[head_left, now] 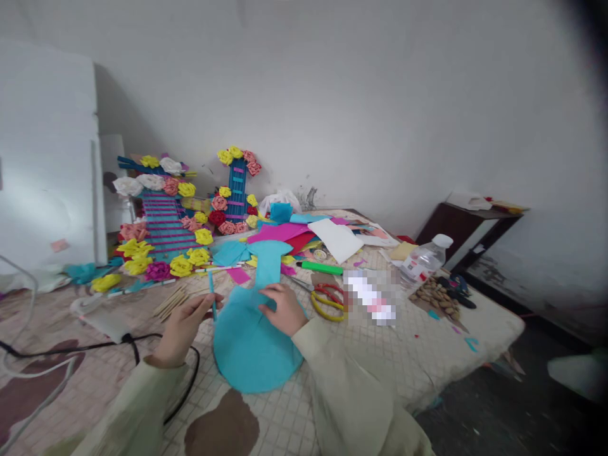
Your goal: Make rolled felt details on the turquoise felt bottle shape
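A blue paper-covered shape (256, 354) lies flat on the table in front of me, with a round body, a narrow neck and a wider top, like a guitar or vase. My left hand (183, 326) pinches a thin blue strip (212, 291) upright between thumb and fingers, just left of the shape's body. Over the join of body and neck, my right hand (284, 309) rests with thumb and fingers apart, touching the blue surface. Scissors (327, 303) with red and yellow handles lie right of that hand.
Behind stand two stringed pieces (166, 218) decorated with paper flowers. Coloured paper sheets (280, 233), a green marker (322, 268) and wooden sticks (171, 303) lie around. A glue gun (102, 320) with a black cable is left; a plastic bottle (425, 263) and nuts (437, 297) are right.
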`<move>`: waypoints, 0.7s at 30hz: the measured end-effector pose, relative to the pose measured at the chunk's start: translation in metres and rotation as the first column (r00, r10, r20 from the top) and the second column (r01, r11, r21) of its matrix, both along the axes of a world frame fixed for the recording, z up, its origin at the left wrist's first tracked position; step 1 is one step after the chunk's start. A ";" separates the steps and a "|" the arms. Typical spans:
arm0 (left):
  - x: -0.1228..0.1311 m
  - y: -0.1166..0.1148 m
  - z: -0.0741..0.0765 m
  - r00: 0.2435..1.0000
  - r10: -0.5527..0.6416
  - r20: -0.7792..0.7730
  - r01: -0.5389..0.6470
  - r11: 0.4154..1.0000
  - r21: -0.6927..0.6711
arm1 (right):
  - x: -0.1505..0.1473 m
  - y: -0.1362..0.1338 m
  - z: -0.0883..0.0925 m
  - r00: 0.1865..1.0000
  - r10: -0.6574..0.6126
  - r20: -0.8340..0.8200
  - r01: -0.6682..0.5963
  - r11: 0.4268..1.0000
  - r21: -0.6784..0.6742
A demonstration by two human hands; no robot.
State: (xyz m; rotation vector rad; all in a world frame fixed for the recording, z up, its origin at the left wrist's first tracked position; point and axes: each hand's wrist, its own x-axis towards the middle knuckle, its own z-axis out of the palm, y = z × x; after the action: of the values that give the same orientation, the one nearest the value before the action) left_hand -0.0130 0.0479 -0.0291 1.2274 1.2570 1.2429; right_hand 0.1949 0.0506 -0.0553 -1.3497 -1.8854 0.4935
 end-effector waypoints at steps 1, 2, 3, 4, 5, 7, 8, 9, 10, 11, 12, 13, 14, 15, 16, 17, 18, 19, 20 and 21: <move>-0.003 0.001 -0.003 1.000 0.015 0.026 -0.015 1.000 -0.014 | -0.002 0.000 -0.002 0.999 -0.030 0.022 0.030 1.000 -0.002; -0.006 0.002 -0.005 0.999 0.022 0.046 -0.021 1.000 -0.023 | -0.005 0.001 -0.003 0.998 -0.055 0.040 0.055 0.998 -0.007; -0.008 0.002 -0.007 0.998 0.024 0.063 -0.022 0.999 -0.027 | -0.008 0.001 -0.003 0.996 -0.072 0.053 0.073 0.997 -0.014; -0.010 0.002 -0.009 0.996 0.028 0.083 -0.026 0.999 -0.030 | -0.011 0.000 -0.004 0.994 -0.085 0.063 0.087 0.996 -0.023; -0.012 0.003 -0.009 0.994 0.034 0.104 -0.031 0.999 -0.033 | -0.014 0.000 -0.005 0.993 -0.095 0.070 0.097 0.995 -0.033; -0.015 0.003 -0.010 0.989 0.045 0.141 -0.040 0.999 -0.036 | -0.020 0.001 -0.006 0.991 -0.116 0.073 0.120 0.992 -0.046; -0.016 0.003 -0.010 0.986 0.050 0.157 -0.045 0.998 -0.037 | -0.020 0.002 -0.006 0.990 -0.127 0.067 0.131 0.990 -0.050; -0.018 0.003 -0.010 0.984 0.055 0.171 -0.049 0.998 -0.038 | -0.019 0.004 -0.006 0.989 -0.139 0.057 0.142 0.988 -0.052; -0.019 0.003 -0.010 0.981 0.059 0.183 -0.053 0.998 -0.039 | -0.015 0.006 -0.005 0.987 -0.153 0.043 0.156 0.986 -0.052; -0.020 0.003 -0.010 0.979 0.063 0.193 -0.056 0.998 -0.037 | -0.008 0.009 -0.003 0.985 -0.173 0.026 0.174 0.984 -0.050; -0.020 0.003 -0.010 0.977 0.066 0.202 -0.060 0.998 -0.035 | 0.002 0.013 0.000 0.980 -0.199 0.008 0.200 0.979 -0.045; -0.020 0.004 -0.011 0.975 0.069 0.209 -0.064 0.997 -0.032 | 0.015 0.017 0.004 0.972 -0.237 -0.009 0.236 0.971 -0.037; -0.020 0.004 -0.011 0.974 0.071 0.213 -0.066 0.997 -0.029 | 0.030 0.021 0.009 0.959 -0.281 -0.025 0.280 0.960 -0.029; -0.020 0.004 -0.012 0.974 0.070 0.216 -0.065 0.997 -0.028 | 0.047 0.026 0.016 0.943 -0.330 -0.039 0.329 0.944 -0.021; -0.019 0.005 -0.013 0.974 0.068 0.217 -0.063 0.998 -0.027 | 0.063 0.029 0.023 0.924 -0.379 -0.050 0.379 0.925 -0.012; -0.019 0.005 -0.014 0.975 0.065 0.215 -0.060 0.998 -0.029 | 0.079 0.032 0.030 0.902 -0.427 -0.063 0.428 0.904 -0.001; -0.019 0.005 -0.015 0.975 0.061 0.211 -0.056 0.998 -0.030 | 0.092 0.034 0.038 0.878 -0.472 -0.077 0.474 0.880 0.010; -0.018 0.005 -0.016 0.977 0.057 0.207 -0.052 0.998 -0.032 | 0.102 0.034 0.046 0.859 -0.504 -0.095 0.508 0.861 0.028; -0.018 0.005 -0.017 0.978 0.052 0.202 -0.046 0.998 -0.035 | 0.107 0.031 0.055 0.845 -0.521 -0.118 0.529 0.847 0.047; -0.018 0.005 -0.018 0.979 0.046 0.196 -0.039 0.999 -0.037 | 0.107 0.026 0.064 0.843 -0.519 -0.140 0.531 0.845 0.062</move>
State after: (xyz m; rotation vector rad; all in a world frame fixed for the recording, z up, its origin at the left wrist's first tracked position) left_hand -0.0308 0.0532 -0.0466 1.0313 1.1585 1.3350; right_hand 0.3014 0.0771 0.0084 -1.6514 -1.3385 0.1869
